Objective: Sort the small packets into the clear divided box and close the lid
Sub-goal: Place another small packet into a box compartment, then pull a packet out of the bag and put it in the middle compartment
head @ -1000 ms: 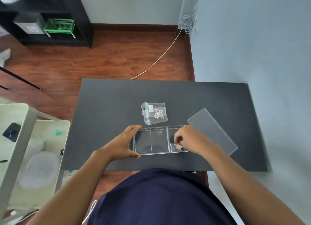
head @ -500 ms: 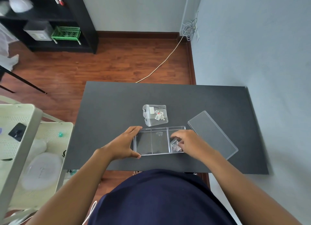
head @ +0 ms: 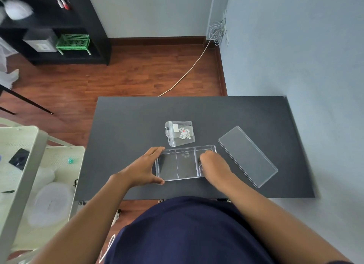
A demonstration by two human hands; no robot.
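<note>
A clear divided box lies near the front of the black table. My left hand clasps the box's left end between thumb and fingers. My right hand reaches down into the right compartment, fingers curled over a small packet that is mostly hidden. Two clear zip packets with small white and red pieces lie stacked just behind the box. The clear lid rests flat on the table, to the right of the box.
A pale green cart with white containers stands left of the table. The blue-grey wall runs along the table's right side. A black shelf unit and a white cable are on the wooden floor beyond.
My right hand has pushed deeper into the right compartment, covering the small packet that showed half a second ago. My left hand stays on the box's left end.
</note>
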